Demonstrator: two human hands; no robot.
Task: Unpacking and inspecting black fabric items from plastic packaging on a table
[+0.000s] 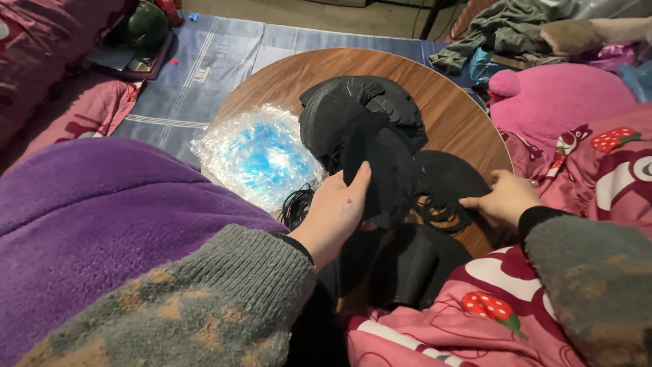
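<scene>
Seen from our own head camera, we worked over a round wooden table (448, 109) piled with black fabric pieces (360, 122). Our left hand (336, 214) held one black fabric piece (387, 180) upright at the near side of the pile, the thumb pressed flat against its front and the other fingers tucked out of sight behind it, clamped on the cloth. Our right hand (502, 197) lay at the right edge of the table, its fingers together and pointing left, the tips resting on another flat black piece (448, 180) with thin black cords (441, 214) trailing from it. Whether that hand pinched the cloth or only pressed on it, we could not tell.

More black pieces (414, 265) sat at the near edge of the table, just below our hands. A crumpled clear plastic bag (255, 156) with a blue tint lay on the left part of the table, touching the pile's edge, and a loose bundle of black cord (295, 204) sat between the bag and our left wrist. Both of our arms wore grey knitted sleeves (231, 292).

A purple blanket (102, 217) covered the lower left, and a pink cover with a strawberry print (584, 177) spread to the right. Beyond the table lay a blue-grey checked mat (204, 75) and a heap of clothes (509, 30).
</scene>
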